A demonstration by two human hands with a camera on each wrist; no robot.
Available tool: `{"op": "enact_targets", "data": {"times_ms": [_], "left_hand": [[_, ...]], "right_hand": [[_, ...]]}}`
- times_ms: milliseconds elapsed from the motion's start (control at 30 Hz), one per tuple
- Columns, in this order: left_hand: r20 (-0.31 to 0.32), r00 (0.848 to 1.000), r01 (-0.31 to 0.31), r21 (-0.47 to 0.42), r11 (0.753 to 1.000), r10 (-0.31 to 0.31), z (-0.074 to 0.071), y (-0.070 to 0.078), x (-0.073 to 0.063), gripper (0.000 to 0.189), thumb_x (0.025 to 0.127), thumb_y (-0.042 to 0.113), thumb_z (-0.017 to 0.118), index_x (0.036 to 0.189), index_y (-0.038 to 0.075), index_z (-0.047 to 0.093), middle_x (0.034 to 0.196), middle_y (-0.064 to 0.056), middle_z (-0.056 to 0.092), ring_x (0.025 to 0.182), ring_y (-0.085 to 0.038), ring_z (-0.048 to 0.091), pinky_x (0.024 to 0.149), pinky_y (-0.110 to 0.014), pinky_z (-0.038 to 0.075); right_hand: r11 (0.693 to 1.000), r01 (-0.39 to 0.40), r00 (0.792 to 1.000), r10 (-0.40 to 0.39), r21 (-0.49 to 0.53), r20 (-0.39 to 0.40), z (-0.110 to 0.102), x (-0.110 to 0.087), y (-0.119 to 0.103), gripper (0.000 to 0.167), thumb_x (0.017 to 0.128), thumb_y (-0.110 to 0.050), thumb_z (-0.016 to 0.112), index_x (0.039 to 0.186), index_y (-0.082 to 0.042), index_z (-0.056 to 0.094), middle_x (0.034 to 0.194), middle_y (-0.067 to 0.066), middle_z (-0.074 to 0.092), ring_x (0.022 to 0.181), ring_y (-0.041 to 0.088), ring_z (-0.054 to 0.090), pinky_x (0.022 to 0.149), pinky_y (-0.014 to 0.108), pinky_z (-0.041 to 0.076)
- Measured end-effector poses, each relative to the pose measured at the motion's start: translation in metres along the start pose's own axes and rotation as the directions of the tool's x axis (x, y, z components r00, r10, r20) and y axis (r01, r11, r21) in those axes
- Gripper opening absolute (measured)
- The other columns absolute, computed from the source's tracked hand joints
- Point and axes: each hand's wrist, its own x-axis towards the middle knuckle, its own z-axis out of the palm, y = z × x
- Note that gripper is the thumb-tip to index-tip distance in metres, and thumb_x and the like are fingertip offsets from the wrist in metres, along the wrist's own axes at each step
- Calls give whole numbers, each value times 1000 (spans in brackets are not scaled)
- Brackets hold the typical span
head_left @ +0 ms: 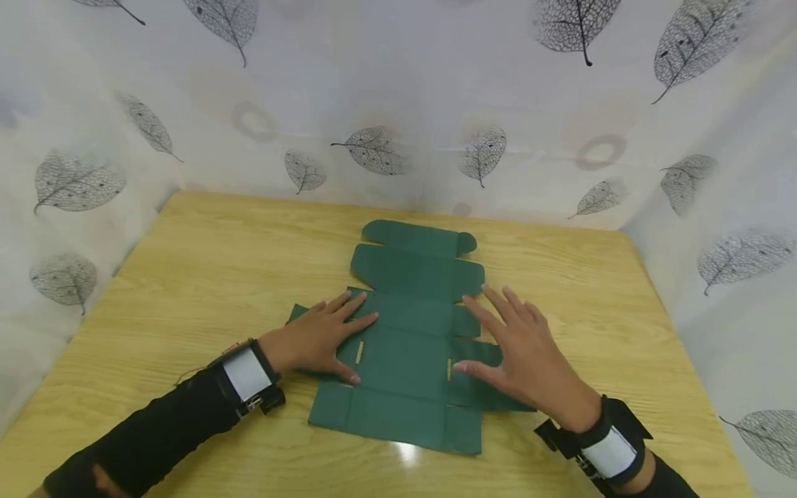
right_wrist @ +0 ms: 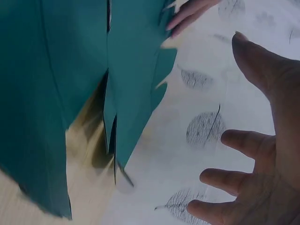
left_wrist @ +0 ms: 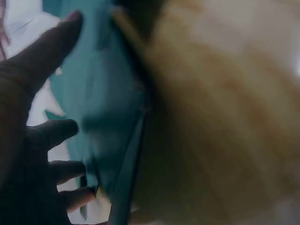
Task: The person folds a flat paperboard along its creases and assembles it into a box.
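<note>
A dark green die-cut cardboard box blank lies unfolded on the table, with creases, side flaps and two narrow slots. My left hand is spread over its left flaps, fingertips at the panel beside the left slot. Over the right flaps is my right hand, fingers spread and thumb near the right slot. In the left wrist view, the left hand has its fingers apart beside the green cardboard. The right wrist view shows the right hand with nothing in its grasp, next to the cardboard's slit edges.
The light wood-grain table extends around the cardboard on all sides. White cloth with a grey leaf print stands behind the table and along both sides. Each wrist wears a black strap, the left strap and the right strap, with a white patch.
</note>
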Motion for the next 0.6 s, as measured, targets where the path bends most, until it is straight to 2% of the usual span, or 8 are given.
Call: {"op": "enact_targets", "data": {"times_ms": [67,167,267,400,500,600], "left_hand": [[-2,1000,10,13,1000,-10,6,3,1,105,78,61,79,158,10,34,164,-25,17,149,-50,14,111,-69,29],[-41,998,36,4,999,-36,13,12,0,104,80,61,77,157,7,35,163,-29,17,146,-56,16,109,-69,31],[-81,994,66,-17,998,-67,21,23,1,100,82,61,75,157,6,36,161,-33,18,143,-61,17,108,-68,33],[-112,989,94,-38,995,-98,29,36,-2,97,84,60,74,155,5,38,159,-36,20,141,-64,19,107,-67,35],[-83,990,109,-47,993,-112,22,40,-6,96,85,61,73,156,6,38,160,-33,20,143,-60,17,110,-68,29],[-37,997,64,-25,998,-65,5,37,-6,98,84,61,74,157,7,36,163,-28,19,148,-53,14,115,-68,20]], "right_hand": [[999,31,999,-31,10,21,7,-5,-8,93,80,-60,77,155,-17,43,158,21,36,144,51,30,106,73,28],[997,70,996,-71,25,61,25,-7,-18,93,80,-64,74,154,-17,43,157,20,37,143,50,32,105,73,32],[997,61,990,-68,55,123,43,-8,-21,93,80,-65,75,154,-18,45,156,20,39,142,51,33,102,73,35],[996,25,972,-46,91,229,57,-12,-21,89,80,-62,76,152,-18,48,156,22,39,140,54,34,99,76,34],[994,27,963,-53,101,263,59,-13,-20,85,81,-59,77,150,-18,50,156,23,38,140,55,34,96,79,32],[994,39,961,-66,103,270,60,-15,-16,86,80,-59,77,151,-20,50,157,22,37,142,53,33,95,81,32]]}}
